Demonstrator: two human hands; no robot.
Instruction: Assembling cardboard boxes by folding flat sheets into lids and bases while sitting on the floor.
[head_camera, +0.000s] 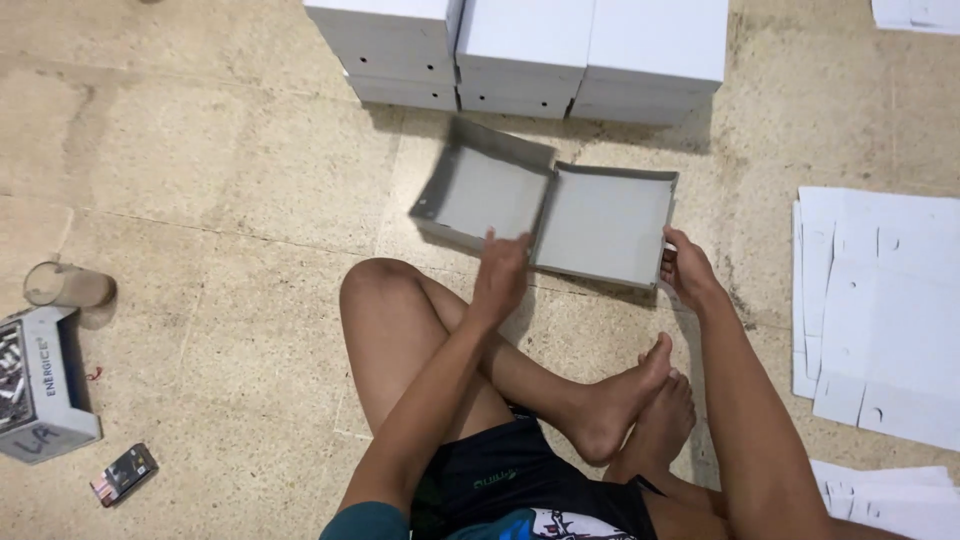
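Head view looks down on a speckled concrete floor (200, 180) where a person sits cross-legged with bare feet. At the far edge stands a row of finished white boxes (530, 50), stacked and touching one another. To the right lies a pile of flat white die-cut cardboard sheets (880, 300), with more sheets (890, 495) at the near right corner. Between the white boxes and the knees rests a half-formed grey cardboard box (560, 205), its two shallow trays joined at a raised middle fold, side flaps standing up. The left hand (500, 275) presses on the near edge by the middle fold, fingers curled over the cardboard. The right hand (685, 268) grips the right near corner flap, fingers closed around it. Near the left edge sits a small grey box of metal bits (40, 385), a tipped clear plastic cup (65, 285) just beyond it, and a small dark packet (125, 472) nearer still.
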